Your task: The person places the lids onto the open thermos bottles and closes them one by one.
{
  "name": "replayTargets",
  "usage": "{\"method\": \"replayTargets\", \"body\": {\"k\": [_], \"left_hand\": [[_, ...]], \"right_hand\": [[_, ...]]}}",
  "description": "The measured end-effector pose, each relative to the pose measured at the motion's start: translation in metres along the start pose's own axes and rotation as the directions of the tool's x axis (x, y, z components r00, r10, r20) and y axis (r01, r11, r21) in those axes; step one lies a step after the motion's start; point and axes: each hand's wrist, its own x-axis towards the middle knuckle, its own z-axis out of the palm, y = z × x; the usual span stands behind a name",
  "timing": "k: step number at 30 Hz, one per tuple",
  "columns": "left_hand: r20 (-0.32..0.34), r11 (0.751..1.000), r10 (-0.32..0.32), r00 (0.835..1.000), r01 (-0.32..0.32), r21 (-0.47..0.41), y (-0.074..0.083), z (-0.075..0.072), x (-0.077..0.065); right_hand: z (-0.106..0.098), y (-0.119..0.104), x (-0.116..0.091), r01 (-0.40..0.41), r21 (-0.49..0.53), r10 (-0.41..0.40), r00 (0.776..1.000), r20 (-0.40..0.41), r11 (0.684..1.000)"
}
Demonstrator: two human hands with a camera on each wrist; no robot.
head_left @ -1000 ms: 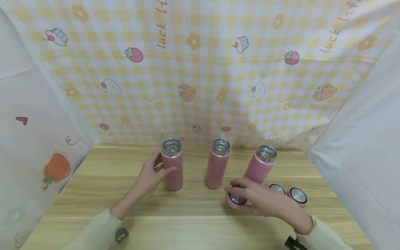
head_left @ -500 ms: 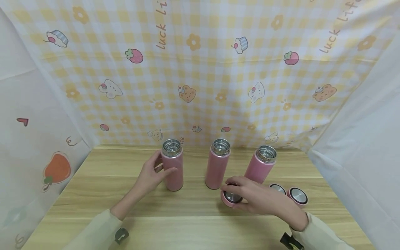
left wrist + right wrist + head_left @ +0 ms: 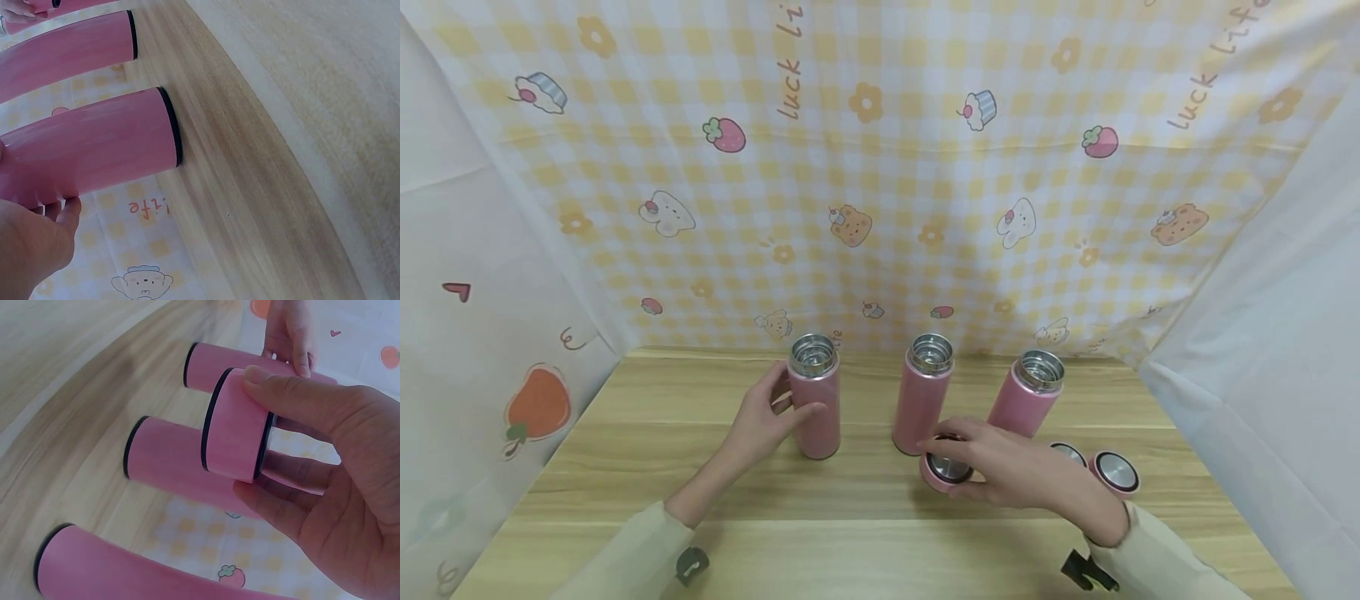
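Note:
My left hand grips the leftmost pink thermos bottle, thumb across its front; it stands upright and uncapped, steel mouth up. In the left wrist view, fingers curl on that bottle's side. My right hand holds a round pink lid by its edge, silver disc facing up. In the right wrist view the lid sits between thumb and fingers, black rings at both ends. The lid is in front of the base of the middle bottle, which is also uncapped.
A third uncapped pink bottle stands behind my right hand, its lower part hidden. Two more lids lie to the right on the wooden table, one partly covered by my hand. A yellow checked cloth hangs behind the table.
My right hand has moved a little left with the lid, from in front of the right bottle towards the middle bottle's base. My left hand and the bottles have stayed put.

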Motion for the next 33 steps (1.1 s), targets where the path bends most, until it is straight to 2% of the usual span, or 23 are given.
{"method": "replayTargets", "body": {"k": [11,18,27,33], "left_hand": [[-0.003,1.0,-0.006,1.0,0.006,0.002,0.0,0.0,0.0],[0.002,1.0,0.0,1.0,0.0,0.003,-0.001,0.0,0.0],[0.002,1.0,0.0,1.0,0.0,0.001,-0.001,0.001,0.0],[0.001,1.0,0.004,1.0,-0.004,0.001,-0.001,0.0,0.0]], "right_hand": [[0.0,-0.001,0.009,0.028,-0.005,-0.028,1.0,-0.011,1.0],[-0.003,-0.005,0.014,0.004,0.013,-0.004,1.0,0.015,1.0],[-0.005,-0.006,0.019,0.003,-0.004,-0.003,1.0,0.003,1.0],[-0.006,-0.005,0.022,0.027,-0.003,-0.027,1.0,-0.004,1.0]]}}
